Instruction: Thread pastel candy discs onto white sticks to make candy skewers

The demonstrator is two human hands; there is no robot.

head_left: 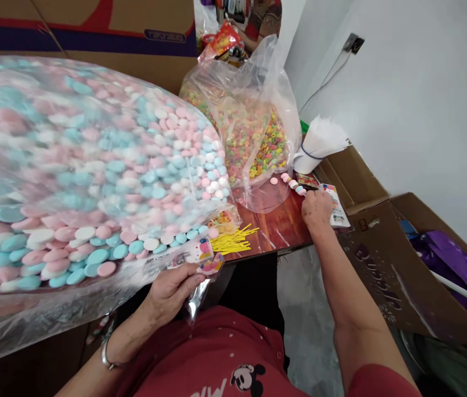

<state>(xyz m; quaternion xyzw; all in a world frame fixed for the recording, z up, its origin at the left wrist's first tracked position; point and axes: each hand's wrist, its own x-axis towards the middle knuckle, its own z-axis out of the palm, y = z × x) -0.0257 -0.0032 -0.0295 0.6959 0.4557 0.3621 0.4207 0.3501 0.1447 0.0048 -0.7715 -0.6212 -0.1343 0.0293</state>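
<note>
My left hand [171,291] is closed on a small clear printed packet [204,258] near my lap, just below a very large clear bag of pink, blue and white candy discs [92,165]. My right hand [316,210] is stretched out to the far side of the brown table [283,226] with its fingers curled on a stick of threaded candies [293,183]. Beside that hand lies a stack of printed packets [336,207]. A bundle of yellow sticks [233,241] lies on the table between my hands.
A second clear bag of small colourful ring candies [253,138] stands behind the table. A banded bundle of white cones [318,144] lies to its right. Open cardboard boxes [382,237] with purple material stand at the right. Another person is at the back.
</note>
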